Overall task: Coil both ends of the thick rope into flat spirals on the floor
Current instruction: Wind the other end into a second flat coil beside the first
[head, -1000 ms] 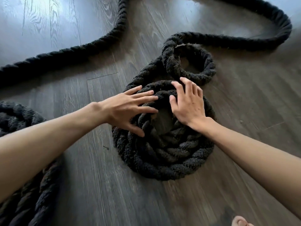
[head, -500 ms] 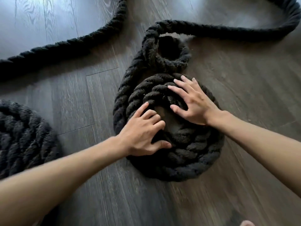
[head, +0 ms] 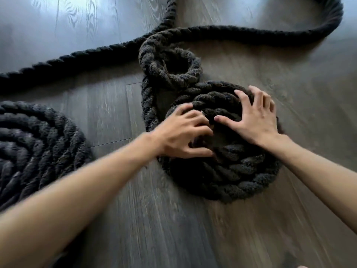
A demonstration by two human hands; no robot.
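Note:
A thick black twisted rope [head: 251,32] snakes over the wooden floor. One end forms a flat spiral [head: 228,175] in the middle, with a small loose loop [head: 170,68] lying just beyond it. My left hand [head: 183,134] grips the spiral's inner turns on its left side, fingers curled into the rope. My right hand [head: 255,118] presses on the spiral's upper right, fingers spread over the turns. A second, larger spiral [head: 36,144] lies flat at the left edge, partly cut off by the frame.
Grey-brown wood plank floor [head: 193,229] all around. The rope's long run [head: 77,55] crosses the floor diagonally at upper left and curves round at the top right.
The spiral has turned under my hands and the small loop has drawn closer to it. My left hand has curled and moved from the spiral's left-front edge to its upper left; my right hand shifted right.

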